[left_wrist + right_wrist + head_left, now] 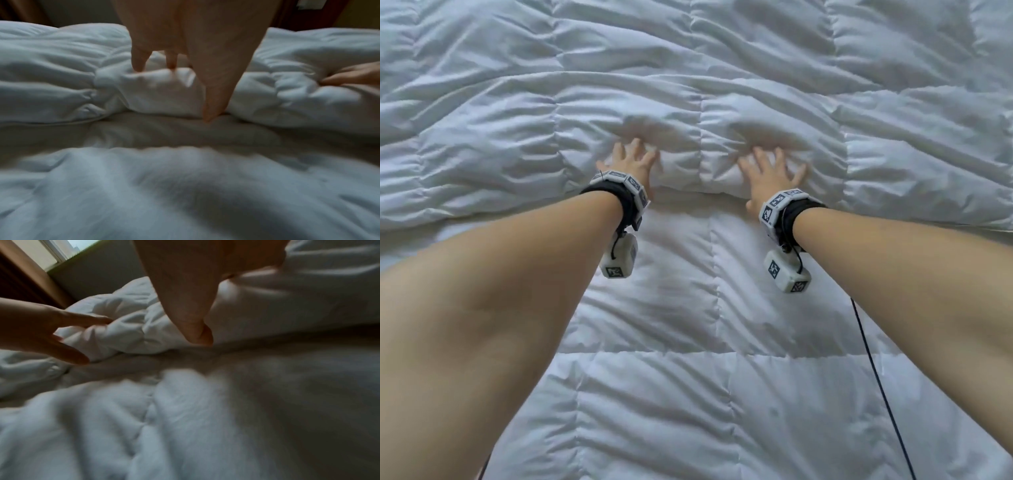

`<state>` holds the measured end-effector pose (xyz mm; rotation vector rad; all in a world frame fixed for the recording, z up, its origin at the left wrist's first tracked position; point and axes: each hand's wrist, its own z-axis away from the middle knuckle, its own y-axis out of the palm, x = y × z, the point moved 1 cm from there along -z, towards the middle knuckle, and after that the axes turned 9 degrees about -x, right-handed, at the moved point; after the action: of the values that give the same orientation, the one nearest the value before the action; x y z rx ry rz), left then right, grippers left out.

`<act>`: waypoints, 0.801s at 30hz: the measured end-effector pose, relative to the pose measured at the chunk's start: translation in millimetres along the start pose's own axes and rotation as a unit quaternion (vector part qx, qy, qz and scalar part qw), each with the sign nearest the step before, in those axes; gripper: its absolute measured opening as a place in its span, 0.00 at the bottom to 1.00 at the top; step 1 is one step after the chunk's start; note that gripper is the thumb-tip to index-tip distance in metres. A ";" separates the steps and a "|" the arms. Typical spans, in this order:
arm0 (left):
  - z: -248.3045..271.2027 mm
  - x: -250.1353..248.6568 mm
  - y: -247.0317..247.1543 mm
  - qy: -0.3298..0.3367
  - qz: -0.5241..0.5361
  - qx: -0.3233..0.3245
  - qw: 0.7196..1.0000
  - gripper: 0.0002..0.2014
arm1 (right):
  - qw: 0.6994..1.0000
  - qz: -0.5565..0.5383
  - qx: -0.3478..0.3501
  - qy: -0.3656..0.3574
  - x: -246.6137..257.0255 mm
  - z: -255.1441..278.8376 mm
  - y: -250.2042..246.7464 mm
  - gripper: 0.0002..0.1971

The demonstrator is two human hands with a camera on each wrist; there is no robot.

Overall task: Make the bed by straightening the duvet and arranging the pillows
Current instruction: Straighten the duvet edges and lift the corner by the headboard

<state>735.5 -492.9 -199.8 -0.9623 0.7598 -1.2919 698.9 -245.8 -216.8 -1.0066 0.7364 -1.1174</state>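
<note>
A white quilted duvet (681, 308) fills the head view. Its far part is folded back over the near part, and the thick fold edge (517, 209) runs left to right across the middle. My left hand (635, 161) lies on top of that fold with fingers spread and straight, pressing into the puffy layer. My right hand (774, 171) presses the same way a little further right. In the left wrist view, my left hand's fingers (139, 61) dent the fold while its thumb (213, 100) reaches the crease below. The right thumb (197, 331) also sits at the crease. No pillow shows.
A black cable (876, 370) hangs from my right wrist over the near duvet. Beyond the bed, the right wrist view shows a grey wall (98, 272), a brown curtain (24, 275) and a bright window (61, 249).
</note>
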 end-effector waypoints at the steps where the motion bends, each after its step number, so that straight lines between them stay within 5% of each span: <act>1: -8.8 1.7 7.5 -0.010 -0.005 0.005 1.000 0.48 | 1.000 0.018 -0.011 0.008 0.2 -8.3 7.0 0.49; 4: -40.1 3.3 27.9 -0.031 -0.019 -0.028 0.999 0.53 | 0.999 0.022 -0.042 0.025 -3.3 -40.0 30.3 0.46; 8: -59.1 3.9 54.7 -0.011 -0.005 -0.082 0.997 0.45 | 0.998 -0.008 -0.057 0.029 -2.8 -63.2 53.6 0.30; 11: -60.2 4.8 74.2 0.003 -0.013 -0.081 0.997 0.37 | 0.999 0.006 -0.041 0.026 -1.1 -66.5 60.4 0.28; 18: -34.9 10.1 49.1 0.054 0.022 -0.013 0.998 0.38 | 0.999 -0.024 0.026 0.008 -0.9 -50.9 35.2 0.25; 24: 30.9 12.1 58.4 0.045 -0.023 0.072 0.996 0.39 | 0.995 -0.001 0.100 -0.030 2.7 11.8 45.4 0.34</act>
<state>790.0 -499.4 -238.6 -0.8148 0.7076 -1.4187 727.0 -240.1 -254.1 -0.8665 0.5639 -1.1339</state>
